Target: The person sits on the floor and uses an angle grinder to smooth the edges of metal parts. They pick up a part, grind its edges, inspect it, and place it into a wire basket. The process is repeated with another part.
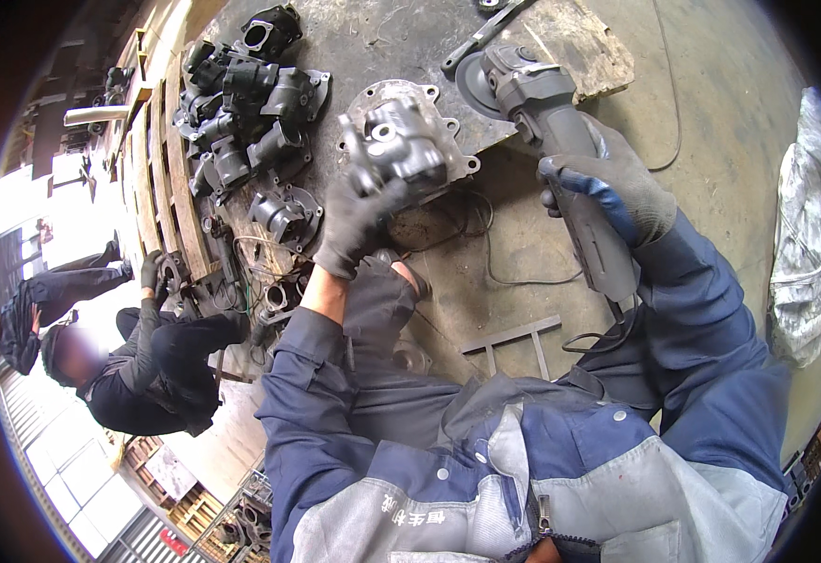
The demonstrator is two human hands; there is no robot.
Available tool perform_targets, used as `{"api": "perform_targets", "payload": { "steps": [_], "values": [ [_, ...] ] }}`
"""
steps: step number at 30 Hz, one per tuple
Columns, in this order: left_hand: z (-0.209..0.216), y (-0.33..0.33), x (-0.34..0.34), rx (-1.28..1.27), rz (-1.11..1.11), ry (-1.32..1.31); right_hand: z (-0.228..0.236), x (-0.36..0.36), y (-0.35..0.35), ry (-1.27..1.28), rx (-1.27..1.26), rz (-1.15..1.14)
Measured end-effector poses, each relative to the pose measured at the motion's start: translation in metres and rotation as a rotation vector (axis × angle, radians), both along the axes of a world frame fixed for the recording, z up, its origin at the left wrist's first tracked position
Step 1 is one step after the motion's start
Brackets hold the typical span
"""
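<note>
Now we grip a flanged metal casting with our gloved left hand — our right hand clasps an angle grinder — near the steel plate's edge.

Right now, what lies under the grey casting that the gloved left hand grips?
Under the grey casting a dark metal plate shows around its flange. The left hand and the casting itself cover whatever is directly beneath.
</note>
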State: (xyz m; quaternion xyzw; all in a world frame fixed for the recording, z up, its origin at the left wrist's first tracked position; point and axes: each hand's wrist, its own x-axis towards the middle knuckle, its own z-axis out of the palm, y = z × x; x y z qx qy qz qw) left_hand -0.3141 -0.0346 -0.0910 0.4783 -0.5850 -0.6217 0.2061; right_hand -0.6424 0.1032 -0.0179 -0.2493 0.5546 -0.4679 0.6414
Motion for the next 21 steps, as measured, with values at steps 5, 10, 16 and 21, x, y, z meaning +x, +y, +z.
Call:
{"api": "perform_targets", "payload": {
  "steps": [5,10,16,21],
  "values": [
    [0.012,-0.022,-0.007,0.053,0.305,0.112,0.004,-0.002,-0.001,-0.03,-0.008,0.012],
    [0.0,-0.034,-0.012,0.092,0.263,-0.031,0.004,0.002,0.001,-0.08,0.056,0.04],
    [-0.025,-0.049,-0.026,0.113,0.192,-0.128,0.001,0.017,0.007,-0.08,0.176,0.126],
    [-0.038,-0.047,-0.026,-0.001,0.165,-0.188,-0.001,0.021,0.003,-0.019,0.121,0.231]
  ]
}}
